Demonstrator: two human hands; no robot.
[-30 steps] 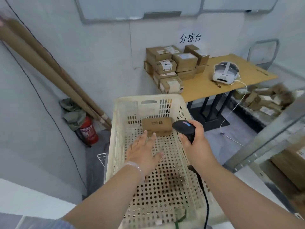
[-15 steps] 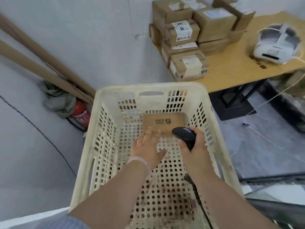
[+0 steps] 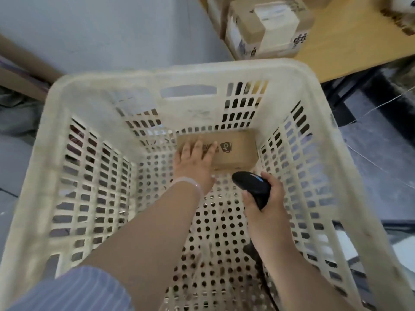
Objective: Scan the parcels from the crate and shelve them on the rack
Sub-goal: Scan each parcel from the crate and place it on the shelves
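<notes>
A cream perforated plastic crate [image 3: 94, 90] fills the view. One small brown cardboard parcel [image 3: 238, 151] with a printed logo lies on the crate floor against the far wall. My left hand [image 3: 194, 162] reaches deep into the crate and lies on the parcel's left part, fingers spread over its top. My right hand [image 3: 266, 198] grips a black handheld barcode scanner [image 3: 252, 187] just in front of the parcel, its head towards the box; its cable runs down along my forearm.
Beyond the crate, taped cardboard boxes [image 3: 267, 28] with white labels stand on a wooden table [image 3: 350, 41] at the upper right. A grey wall and brown cardboard tubes [image 3: 24, 68] are at the upper left. Grey floor with a thin cable lies to the right.
The view has tilted down and closer into the crate. My left hand has reached forward from mid-crate onto the parcel. My right hand has followed with the scanner.
</notes>
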